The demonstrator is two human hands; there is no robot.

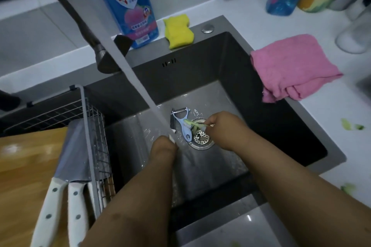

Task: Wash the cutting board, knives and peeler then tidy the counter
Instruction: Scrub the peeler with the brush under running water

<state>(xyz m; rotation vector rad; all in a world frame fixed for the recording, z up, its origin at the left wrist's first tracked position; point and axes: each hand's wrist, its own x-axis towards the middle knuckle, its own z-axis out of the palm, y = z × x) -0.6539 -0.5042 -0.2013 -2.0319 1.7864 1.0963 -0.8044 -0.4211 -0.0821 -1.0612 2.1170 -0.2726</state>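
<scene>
Down in the sink (230, 62), right hand (222, 126) grip pinched on brush (197, 125) over peeler (181, 122); left hand (163, 146) grip perhaps curled.

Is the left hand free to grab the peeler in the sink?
Probably not at once: the left hand already grips a white-handled knife under the water stream. The peeler lies close by, uncovered beside the drain.

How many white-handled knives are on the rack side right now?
2 for certain: knife one and knife two lie side by side on the cutting board. A third handle may sit behind the rack wire.
</scene>
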